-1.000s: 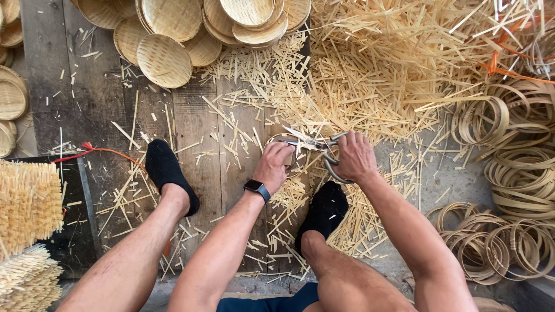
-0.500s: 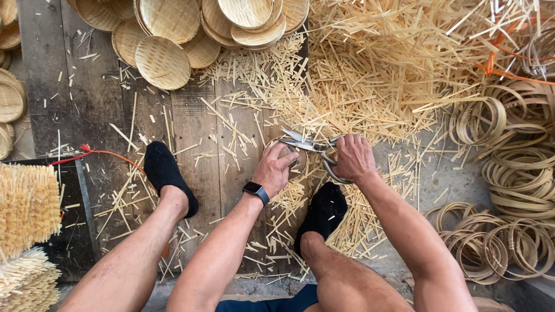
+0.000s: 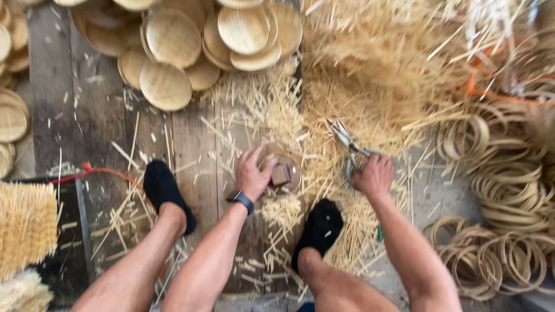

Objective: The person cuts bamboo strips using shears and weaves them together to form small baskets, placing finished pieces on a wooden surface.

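My left hand (image 3: 252, 173), a dark watch on its wrist, grips a small round woven bamboo piece (image 3: 287, 163) with a little wooden block (image 3: 281, 174) on it, low over the plank floor. My right hand (image 3: 374, 175) is closed around the handles of metal shears (image 3: 347, 144), whose blades point up and left into the straw. The two hands are apart, with loose bamboo trimmings (image 3: 283, 211) between and below them. My feet in black socks (image 3: 165, 190) rest on either side of my left arm.
Round woven bamboo discs (image 3: 173, 37) are piled at the top left. A big heap of straw-like bamboo strips (image 3: 376, 63) fills the top right. Coiled bamboo rings (image 3: 509, 190) lie at the right. Bristly bundles (image 3: 26, 225) and a red cord (image 3: 101, 171) sit at the left.
The hands were together over the shears; now my left hand has dropped away to the left with the round piece, and my right hand has swung the shears to the right.
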